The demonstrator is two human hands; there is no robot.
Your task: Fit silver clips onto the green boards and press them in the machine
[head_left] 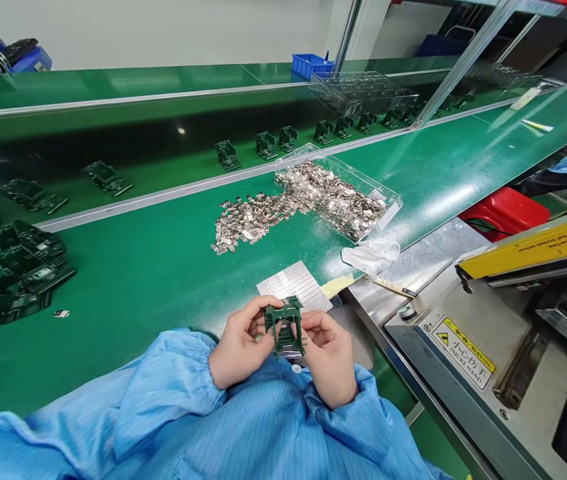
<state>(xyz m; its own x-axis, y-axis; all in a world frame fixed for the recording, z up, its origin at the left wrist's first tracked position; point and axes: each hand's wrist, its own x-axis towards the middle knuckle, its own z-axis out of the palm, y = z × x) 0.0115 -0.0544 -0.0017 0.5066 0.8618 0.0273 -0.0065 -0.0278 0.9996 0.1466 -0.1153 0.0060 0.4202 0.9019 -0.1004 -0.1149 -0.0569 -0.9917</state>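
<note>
A dark green open plastic frame (287,308) with thin pins or bars is held up in front of my chest. My left hand (244,343) grips its left side, the thumb resting on the front. On the other side, the fingers of my right hand (331,353) pinch its edge; whether a small part is also between them is hidden. Just beyond my hands lies a sheet of small silver labels (296,280). Farther off, a heap of small metal pieces (248,223) spills beside a clear plastic tray (388,217) full of the same pieces.
Several similar green frames (28,260) are piled at the left, and others (266,145) stand along the conveyor belt (163,150). A crumpled white glove or cloth (373,257) lies by the tray. A machine with a warning label (466,353) stands close on my right, near a red stool (513,207).
</note>
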